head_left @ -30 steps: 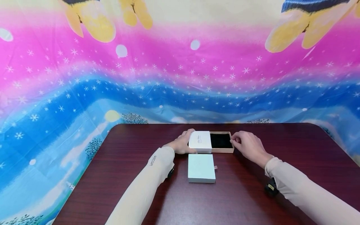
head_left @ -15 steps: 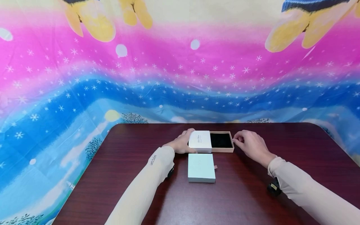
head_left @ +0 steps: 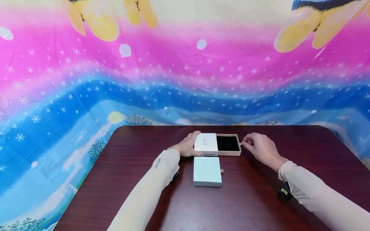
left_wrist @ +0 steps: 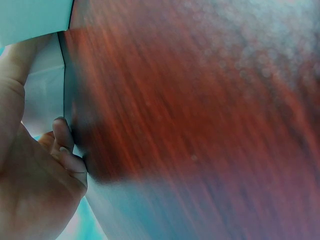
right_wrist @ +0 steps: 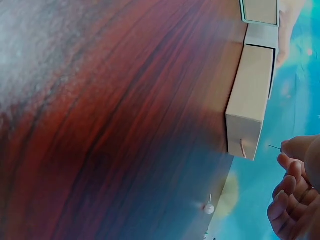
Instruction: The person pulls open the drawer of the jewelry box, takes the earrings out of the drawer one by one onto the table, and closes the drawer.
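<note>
My left hand (head_left: 188, 146) grips the left end of a white sliding drawer box (head_left: 206, 144), thumb on the near side and fingers behind. Its cream tray (head_left: 238, 154) stands pulled out to the right, with a black pad (head_left: 228, 143) inside. In the right wrist view, a small ribbon tab (right_wrist: 243, 148) shows on the tray's end. Just right of the tray is my right hand (head_left: 261, 149), thumb and index finger pinched together. A thin dark wire-like thing (right_wrist: 274, 147) sticks out from that pinch; its kind is unclear. The other fingers are curled.
A pale green box (head_left: 207, 171) with a small pink tab (head_left: 222, 171) lies in front of the white box. The dark red wooden table (head_left: 245, 199) meets a printed cloth (head_left: 185, 80) behind. A small white ball-like spot (right_wrist: 209, 208) is unclear.
My right hand has moved slightly right, from the tray's right edge to a small gap beside it. The left hand and both boxes look unmoved.
</note>
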Demonstrator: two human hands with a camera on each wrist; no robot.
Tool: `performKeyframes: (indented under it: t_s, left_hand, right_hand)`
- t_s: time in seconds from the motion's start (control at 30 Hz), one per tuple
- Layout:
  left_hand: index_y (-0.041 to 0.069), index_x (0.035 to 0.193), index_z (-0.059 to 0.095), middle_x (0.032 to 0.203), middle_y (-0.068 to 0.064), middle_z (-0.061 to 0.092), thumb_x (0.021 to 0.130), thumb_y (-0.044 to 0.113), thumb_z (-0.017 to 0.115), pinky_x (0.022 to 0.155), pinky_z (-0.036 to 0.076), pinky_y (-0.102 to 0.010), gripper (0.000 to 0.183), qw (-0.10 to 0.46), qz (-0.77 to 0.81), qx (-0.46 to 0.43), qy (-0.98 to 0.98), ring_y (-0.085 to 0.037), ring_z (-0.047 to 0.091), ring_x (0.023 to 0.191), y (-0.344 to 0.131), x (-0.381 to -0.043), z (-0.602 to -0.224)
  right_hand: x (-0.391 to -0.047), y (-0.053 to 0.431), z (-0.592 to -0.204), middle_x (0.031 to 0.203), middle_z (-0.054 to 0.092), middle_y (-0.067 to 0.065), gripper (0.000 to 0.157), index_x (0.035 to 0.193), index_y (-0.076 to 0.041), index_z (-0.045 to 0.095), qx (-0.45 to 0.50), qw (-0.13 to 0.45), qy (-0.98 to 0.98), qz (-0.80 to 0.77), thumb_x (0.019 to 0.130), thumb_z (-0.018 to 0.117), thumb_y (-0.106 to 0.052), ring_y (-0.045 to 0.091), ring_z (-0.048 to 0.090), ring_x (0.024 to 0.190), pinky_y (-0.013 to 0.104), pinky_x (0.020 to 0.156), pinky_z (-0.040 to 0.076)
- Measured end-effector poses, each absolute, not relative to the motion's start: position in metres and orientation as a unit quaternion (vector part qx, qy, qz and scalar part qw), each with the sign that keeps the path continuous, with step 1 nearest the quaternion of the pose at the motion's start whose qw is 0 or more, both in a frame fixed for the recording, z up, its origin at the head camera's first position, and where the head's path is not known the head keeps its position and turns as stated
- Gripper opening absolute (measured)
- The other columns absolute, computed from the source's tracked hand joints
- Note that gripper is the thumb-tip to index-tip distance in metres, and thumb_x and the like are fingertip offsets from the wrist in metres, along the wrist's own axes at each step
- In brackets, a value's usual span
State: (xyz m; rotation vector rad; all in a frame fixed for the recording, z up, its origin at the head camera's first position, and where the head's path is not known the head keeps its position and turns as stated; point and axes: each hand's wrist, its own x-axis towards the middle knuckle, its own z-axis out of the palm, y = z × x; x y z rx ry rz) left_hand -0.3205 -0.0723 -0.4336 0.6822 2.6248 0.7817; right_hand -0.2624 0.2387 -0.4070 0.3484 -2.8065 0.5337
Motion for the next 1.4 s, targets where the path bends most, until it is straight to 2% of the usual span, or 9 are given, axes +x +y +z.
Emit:
performKeyframes:
  t_s: [0.8,1.4]
  left_hand:
    - [0.021,0.151,0.014,0.142,-0.007,0.037,0.077,0.038,0.08,0.106,0.034,-0.045,0.1,0.165,0.279,0.234,0.916,-0.023,0.041,0.121,-0.073,-0.323,-0.438]
    - [0.021,0.151,0.015,0.143,-0.009,0.036,0.077,0.037,0.08,0.106,0.033,-0.046,0.1,0.16,0.284,0.236,0.916,-0.025,0.04,0.121,-0.073,-0.322,-0.437]
  right_hand:
    - [-0.26,0.247,-0.414,0.07,0.055,-0.002,0.006,0.087,-0.015,0.072,0.116,0.138,-0.965,0.192,0.088,0.068,-0.019,0.014,0.046,0.061,0.028,0.05,0.032]
    - [-0.262,0.258,-0.418,0.068,0.055,-0.002,0.009,0.09,-0.014,0.073,0.103,0.121,-0.965,0.207,0.089,0.067,-0.021,0.013,0.044,0.059,0.028,0.049,0.031]
